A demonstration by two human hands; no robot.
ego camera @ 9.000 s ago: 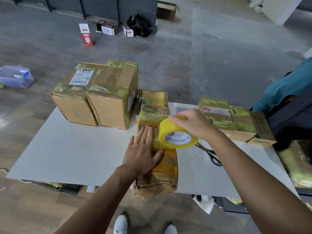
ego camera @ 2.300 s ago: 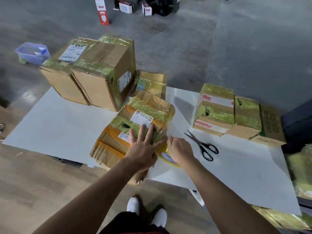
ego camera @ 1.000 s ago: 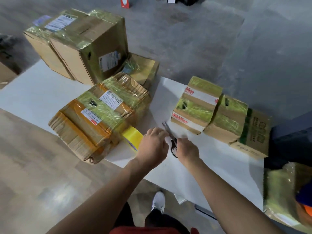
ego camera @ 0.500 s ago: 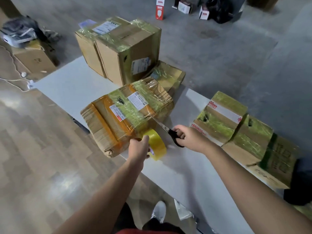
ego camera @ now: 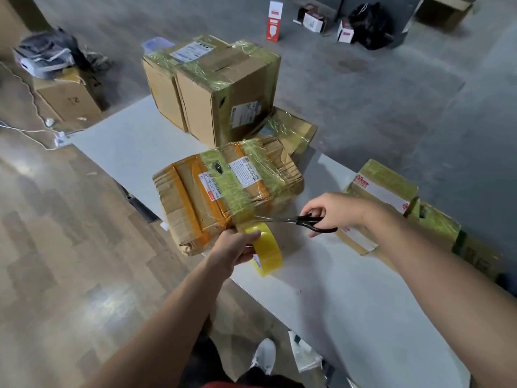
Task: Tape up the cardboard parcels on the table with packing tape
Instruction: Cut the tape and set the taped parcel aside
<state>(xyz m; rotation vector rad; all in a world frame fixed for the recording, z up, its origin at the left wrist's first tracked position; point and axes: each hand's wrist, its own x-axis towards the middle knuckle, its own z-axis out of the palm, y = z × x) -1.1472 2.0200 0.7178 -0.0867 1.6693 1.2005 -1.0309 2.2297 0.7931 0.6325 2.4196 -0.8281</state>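
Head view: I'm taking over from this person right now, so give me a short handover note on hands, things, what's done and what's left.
Left hand grips the tape roll, held just off the near parcel.
Right hand holds the scissors, blades at the tape between roll and parcel.
The parcel lies at the table's near edge. Big boxes stand behind it and small boxes to the right, all showing tape.
Done: a tape band is wrapped round the near parcel.
Left: cut the tape and press the end down. I cannot tell whether other boxes need more.
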